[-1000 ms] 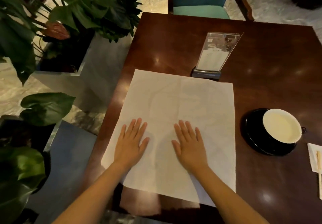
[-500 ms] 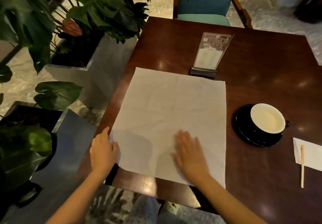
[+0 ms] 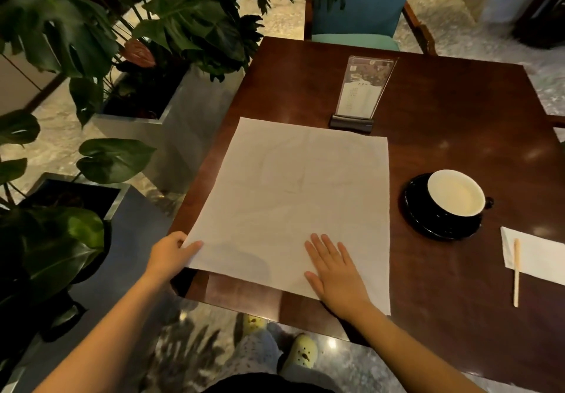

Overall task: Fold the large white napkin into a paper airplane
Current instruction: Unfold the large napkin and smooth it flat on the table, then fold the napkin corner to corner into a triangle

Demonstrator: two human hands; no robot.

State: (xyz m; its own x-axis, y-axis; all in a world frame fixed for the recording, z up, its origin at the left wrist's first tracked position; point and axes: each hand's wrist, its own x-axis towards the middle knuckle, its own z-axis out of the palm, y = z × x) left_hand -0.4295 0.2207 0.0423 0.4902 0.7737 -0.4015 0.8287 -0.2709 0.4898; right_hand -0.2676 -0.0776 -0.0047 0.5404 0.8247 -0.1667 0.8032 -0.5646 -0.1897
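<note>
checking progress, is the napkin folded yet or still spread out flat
Spread flat: the napkin shows all four corners and no fold. The left hand grips its near-left corner.

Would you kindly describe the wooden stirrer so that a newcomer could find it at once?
Start at the dark wooden table and find the black cup and saucer. Nearer the person and further right lies a small white napkin. The wooden stirrer lies across it, the only thin, pale stick there.
</note>
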